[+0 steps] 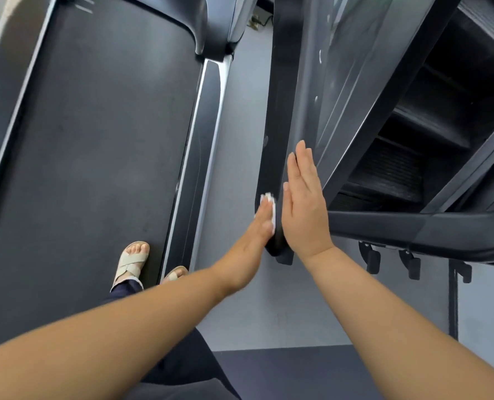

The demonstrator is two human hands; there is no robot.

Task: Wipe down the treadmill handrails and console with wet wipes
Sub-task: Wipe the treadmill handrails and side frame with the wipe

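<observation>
I read no text, label, brand, number or sign anywhere in the head view. There is none on the black handrail (280, 111), the treadmill belt (95, 140) or the wet wipe (270, 202). A few pale marks on the grey panel (326, 82) beside the handrail are too small and blurred for me to tell whether they are characters.
</observation>
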